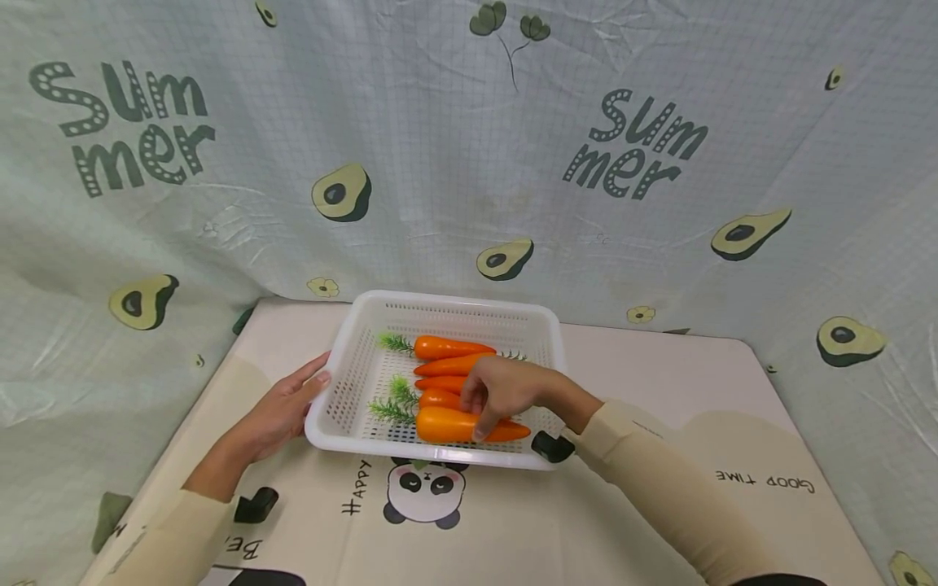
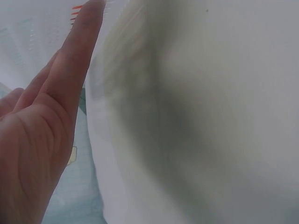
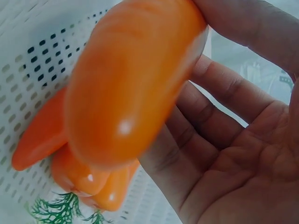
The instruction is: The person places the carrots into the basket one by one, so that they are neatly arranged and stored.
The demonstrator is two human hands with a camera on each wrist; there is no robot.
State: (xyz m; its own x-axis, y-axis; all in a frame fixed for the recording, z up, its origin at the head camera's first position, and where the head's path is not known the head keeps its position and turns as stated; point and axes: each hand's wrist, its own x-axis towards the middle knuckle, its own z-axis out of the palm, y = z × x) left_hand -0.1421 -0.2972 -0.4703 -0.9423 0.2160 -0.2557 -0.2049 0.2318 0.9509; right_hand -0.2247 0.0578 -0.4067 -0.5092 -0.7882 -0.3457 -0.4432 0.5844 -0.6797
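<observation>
A white plastic basket point(image 1: 432, 453) with slotted walls sits on the table, holding several orange carrots point(image 1: 447, 347) side by side, some with green leafy tops point(image 1: 393, 411). My right hand point(image 1: 509, 389) reaches in from the right and pinches the frontmost carrot point(image 1: 442, 425) between thumb and fingers. In the right wrist view that carrot's thick end point(image 3: 126, 93) stands above the others, its narrow end hidden. At the basket's left side is my left hand point(image 1: 277, 417), its fingertips at the outer wall and rim. The left wrist view shows a straight finger point(image 2: 74, 56) against the basket.
A pale tablecloth point(image 1: 630, 529) with a printed panda and lettering covers the table. Behind and to both sides hangs a light curtain point(image 1: 410, 122) printed with avocados. Black wrist devices point(image 1: 256, 505) show at both sleeves, the right one overlapping the basket's front right corner.
</observation>
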